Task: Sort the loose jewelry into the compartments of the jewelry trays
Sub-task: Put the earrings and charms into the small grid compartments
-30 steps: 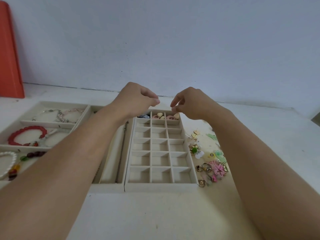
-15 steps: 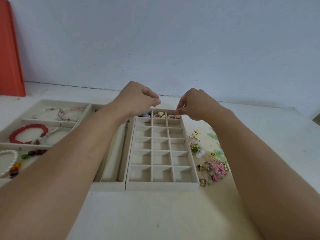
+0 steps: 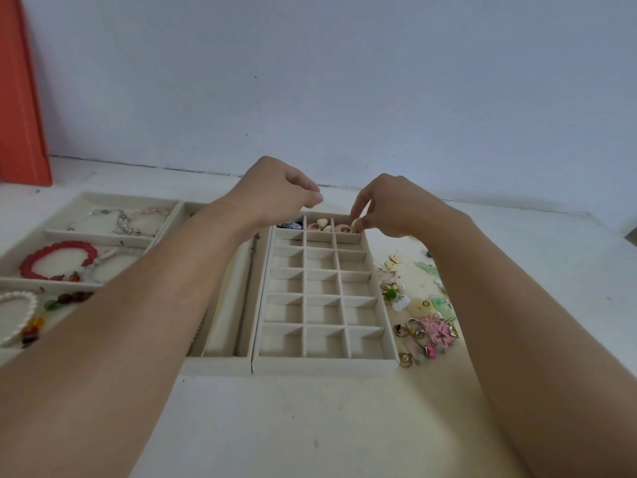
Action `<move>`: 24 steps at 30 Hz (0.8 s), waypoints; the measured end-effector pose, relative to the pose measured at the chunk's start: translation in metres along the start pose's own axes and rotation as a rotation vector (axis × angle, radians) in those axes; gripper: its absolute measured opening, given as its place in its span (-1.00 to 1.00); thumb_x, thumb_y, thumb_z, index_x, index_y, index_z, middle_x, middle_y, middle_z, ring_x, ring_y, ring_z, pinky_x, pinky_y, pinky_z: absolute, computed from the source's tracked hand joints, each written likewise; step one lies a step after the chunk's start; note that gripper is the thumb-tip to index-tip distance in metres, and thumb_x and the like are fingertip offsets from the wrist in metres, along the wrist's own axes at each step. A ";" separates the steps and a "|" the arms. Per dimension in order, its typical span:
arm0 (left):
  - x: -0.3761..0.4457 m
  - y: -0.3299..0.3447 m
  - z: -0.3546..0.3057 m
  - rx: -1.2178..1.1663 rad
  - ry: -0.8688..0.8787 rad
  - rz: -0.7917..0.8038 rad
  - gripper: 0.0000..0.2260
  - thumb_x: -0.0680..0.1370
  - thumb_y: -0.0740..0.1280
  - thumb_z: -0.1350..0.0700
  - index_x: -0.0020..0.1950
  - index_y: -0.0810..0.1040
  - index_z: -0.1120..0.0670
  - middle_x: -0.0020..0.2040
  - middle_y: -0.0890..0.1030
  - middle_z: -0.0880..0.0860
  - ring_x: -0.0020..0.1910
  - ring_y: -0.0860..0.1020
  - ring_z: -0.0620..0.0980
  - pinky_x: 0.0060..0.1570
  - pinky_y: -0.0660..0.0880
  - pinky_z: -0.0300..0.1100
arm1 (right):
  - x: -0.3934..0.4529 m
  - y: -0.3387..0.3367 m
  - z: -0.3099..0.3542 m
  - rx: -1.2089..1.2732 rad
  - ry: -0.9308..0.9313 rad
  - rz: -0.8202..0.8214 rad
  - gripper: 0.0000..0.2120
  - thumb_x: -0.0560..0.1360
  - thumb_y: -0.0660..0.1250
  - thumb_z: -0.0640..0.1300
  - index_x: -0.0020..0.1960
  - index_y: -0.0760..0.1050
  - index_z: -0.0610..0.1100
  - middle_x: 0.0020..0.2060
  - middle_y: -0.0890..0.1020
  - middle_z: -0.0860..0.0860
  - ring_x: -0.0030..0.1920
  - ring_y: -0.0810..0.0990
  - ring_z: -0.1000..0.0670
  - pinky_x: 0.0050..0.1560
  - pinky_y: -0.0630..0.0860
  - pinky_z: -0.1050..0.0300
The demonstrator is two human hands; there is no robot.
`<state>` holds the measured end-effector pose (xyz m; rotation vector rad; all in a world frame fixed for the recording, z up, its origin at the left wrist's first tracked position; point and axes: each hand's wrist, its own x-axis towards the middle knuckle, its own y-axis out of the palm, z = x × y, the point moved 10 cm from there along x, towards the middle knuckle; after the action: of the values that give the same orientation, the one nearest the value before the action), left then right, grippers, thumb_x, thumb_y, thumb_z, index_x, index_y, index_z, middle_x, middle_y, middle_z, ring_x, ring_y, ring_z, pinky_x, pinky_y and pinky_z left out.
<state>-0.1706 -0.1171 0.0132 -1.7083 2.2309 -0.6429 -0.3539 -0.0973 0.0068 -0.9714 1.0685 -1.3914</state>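
Right hand [image 3: 393,210]: lowered since the earlier frame to the grid tray's far-right compartment; a small cream piece [image 3: 355,222], possibly an earring, is pinched between thumb and fingertips.
Left hand [image 3: 275,191]: held above the far-left corner of the tray, little changed; fingers curled, and whether anything is held cannot be told.
Grid tray [image 3: 387,326]: position unchanged; far row holds a dark item [image 3: 289,224], a cream heart [image 3: 322,221] and pink rings [image 3: 343,228].
Loose jewelry [image 3: 424,326]: heaped on the table just right of the tray, undisturbed.
Bracelet tray [image 3: 100,236]: at left, red bead bracelet [image 3: 57,258] in its middle section.
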 end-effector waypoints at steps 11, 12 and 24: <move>0.000 0.000 0.000 0.001 -0.005 0.005 -0.93 0.50 0.50 0.09 -0.04 0.73 0.03 -0.07 0.71 -0.04 -0.12 0.60 -0.17 -0.05 0.52 -0.30 | 0.001 -0.015 -0.001 0.063 -0.006 -0.119 -0.83 0.53 0.46 -0.18 -0.04 0.66 0.10 -0.17 0.67 0.13 -0.13 0.61 0.06 -0.02 0.61 0.00; -0.001 0.000 0.000 0.000 -0.003 0.005 -0.93 0.50 0.50 0.09 -0.05 0.73 0.03 -0.07 0.72 -0.04 -0.09 0.61 -0.16 -0.03 0.52 -0.29 | 0.000 -0.019 -0.001 0.061 -0.003 -0.145 -0.85 0.53 0.47 -0.15 -0.10 0.66 0.11 -0.16 0.67 0.11 -0.10 0.61 0.05 -0.02 0.60 0.01; -0.002 0.001 -0.002 -0.005 0.003 0.018 -0.95 0.50 0.49 0.10 -0.07 0.73 0.04 -0.10 0.72 -0.04 0.05 0.64 -0.10 0.16 0.56 -0.13 | 0.000 -0.008 -0.006 -0.090 0.107 -0.120 -0.94 0.49 0.50 -0.07 -0.10 0.71 0.09 -0.21 0.65 0.11 -0.25 0.56 0.07 -0.37 0.34 0.21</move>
<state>-0.1718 -0.1145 0.0147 -1.6881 2.2493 -0.6367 -0.3616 -0.0964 0.0128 -1.0500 1.1764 -1.5177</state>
